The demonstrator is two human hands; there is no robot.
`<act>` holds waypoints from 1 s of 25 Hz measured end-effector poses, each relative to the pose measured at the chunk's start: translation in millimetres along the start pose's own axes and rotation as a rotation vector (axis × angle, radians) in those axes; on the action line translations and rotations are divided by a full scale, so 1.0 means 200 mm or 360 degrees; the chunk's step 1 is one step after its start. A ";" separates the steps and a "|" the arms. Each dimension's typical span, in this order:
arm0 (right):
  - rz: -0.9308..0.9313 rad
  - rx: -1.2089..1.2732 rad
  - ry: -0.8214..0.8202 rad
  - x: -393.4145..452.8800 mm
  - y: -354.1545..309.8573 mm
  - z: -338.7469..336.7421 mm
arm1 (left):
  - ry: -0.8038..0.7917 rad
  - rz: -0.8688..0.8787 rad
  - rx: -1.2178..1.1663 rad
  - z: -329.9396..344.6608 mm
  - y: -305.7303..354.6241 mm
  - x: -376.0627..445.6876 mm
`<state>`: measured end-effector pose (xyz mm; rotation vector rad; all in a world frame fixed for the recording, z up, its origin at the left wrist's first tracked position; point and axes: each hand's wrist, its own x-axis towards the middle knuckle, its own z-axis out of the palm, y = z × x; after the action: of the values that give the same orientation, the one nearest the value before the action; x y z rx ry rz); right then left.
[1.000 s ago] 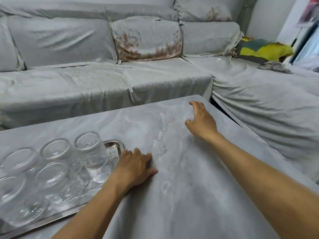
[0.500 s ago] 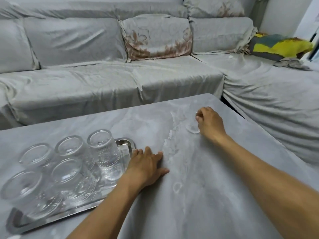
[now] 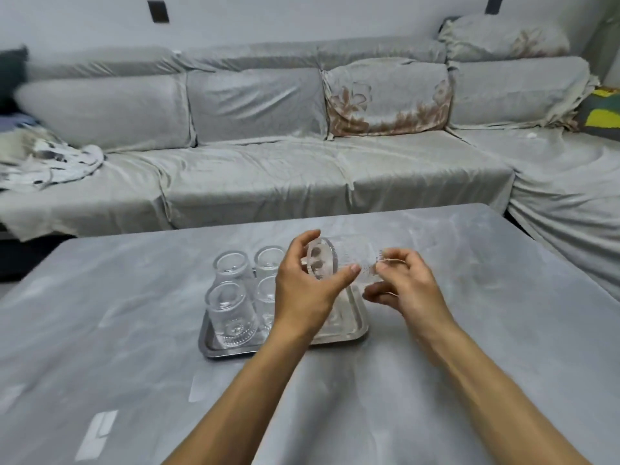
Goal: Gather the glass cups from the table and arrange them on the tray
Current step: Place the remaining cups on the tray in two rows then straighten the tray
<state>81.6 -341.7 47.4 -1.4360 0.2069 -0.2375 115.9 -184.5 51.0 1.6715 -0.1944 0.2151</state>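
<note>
I take the flat silver metal tray (image 3: 349, 331) as my landmark, since it sits on the grey marbled tabletop (image 3: 117, 313) nearest to me among the task's things. Just above its right half I have both hands around one clear ribbed glass cup (image 3: 349, 263), which lies on its side in the air, thick base towards the left, mouth towards the right. My left hand (image 3: 303, 290) is curled about the base end, thumb under and fingers over; my right hand (image 3: 407, 285) pinches the rim end with its fingers half closed. I judge the cup is held sideways because it is being turned mouth-down to match the rest before it goes onto the bare right part of the tray.

On the tray's left half stand four clear inverted glass cups (image 3: 231, 310), bases up, packed close in two rows, which leaves room to their right.

My left hand and forearm cover the tray's middle, so I cannot tell whether another cup stands behind them. The held cup's far wall blurs into the tabletop, and its rim under my right fingers is hard to make out.

Beyond the tray and table runs the grey cloth-covered corner sofa (image 3: 268, 176), with a floral-patterned cushion (image 3: 385, 99) on its back.
</note>
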 end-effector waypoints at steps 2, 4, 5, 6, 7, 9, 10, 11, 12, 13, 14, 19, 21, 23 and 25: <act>-0.0411 -0.0878 -0.0027 -0.05 0.02 0.13 | 0.0030 0.0061 0.0112 -0.11 0.04 0.01; -0.0738 -0.1141 -0.0114 -0.09 0.04 0.26 | -0.0022 0.0163 0.0325 -0.18 0.06 0.00; -0.0788 -0.1105 -0.0111 -0.09 0.07 0.30 | -0.0046 0.0191 0.0426 -0.20 0.06 -0.01; -0.0783 -0.1054 -0.0086 -0.09 0.09 0.32 | -0.0078 0.0191 0.0486 -0.21 0.05 -0.02; -0.0743 -0.1033 -0.0058 -0.08 0.11 0.34 | -0.0132 0.0175 0.0492 -0.23 0.04 -0.02; -0.0647 -0.1037 -0.0006 -0.05 0.16 0.33 | -0.0314 0.0144 0.0396 -0.28 0.01 -0.01; -0.0575 -0.0999 0.0008 -0.03 0.19 0.31 | -0.0352 0.0149 0.0362 -0.32 -0.02 -0.01; -0.0491 -0.0951 0.0020 -0.01 0.22 0.29 | -0.0284 0.0169 0.0348 -0.37 -0.06 -0.02; -0.0416 -0.0919 0.0037 0.02 0.25 0.27 | -0.0107 0.0191 0.0338 -0.43 -0.10 -0.02; -0.0359 -0.0896 0.0058 0.04 0.28 0.25 | 0.0136 0.0168 0.0332 -0.51 -0.15 -0.03; -0.0315 -0.0885 0.0081 0.06 0.30 0.23 | 0.0350 0.0087 0.0345 -0.59 -0.21 -0.03; -0.0205 -0.0898 0.0115 0.13 0.41 0.23 | 0.0066 -0.0626 0.0769 -0.81 -0.44 0.04; -0.0227 -0.0951 0.0081 0.14 0.44 0.25 | -0.0034 -0.0681 0.0751 -0.81 -0.49 0.05; -0.0254 -0.1010 0.0031 0.15 0.46 0.28 | -0.0042 -0.0676 0.0734 -0.82 -0.53 0.06; -0.0284 -0.1035 -0.0018 0.17 0.46 0.29 | -0.0051 -0.0667 0.0701 -0.83 -0.55 0.07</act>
<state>133.4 -284.6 -37.5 -2.1053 0.1512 -0.3252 152.4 -7.6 -33.6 2.1085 0.1962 -0.0944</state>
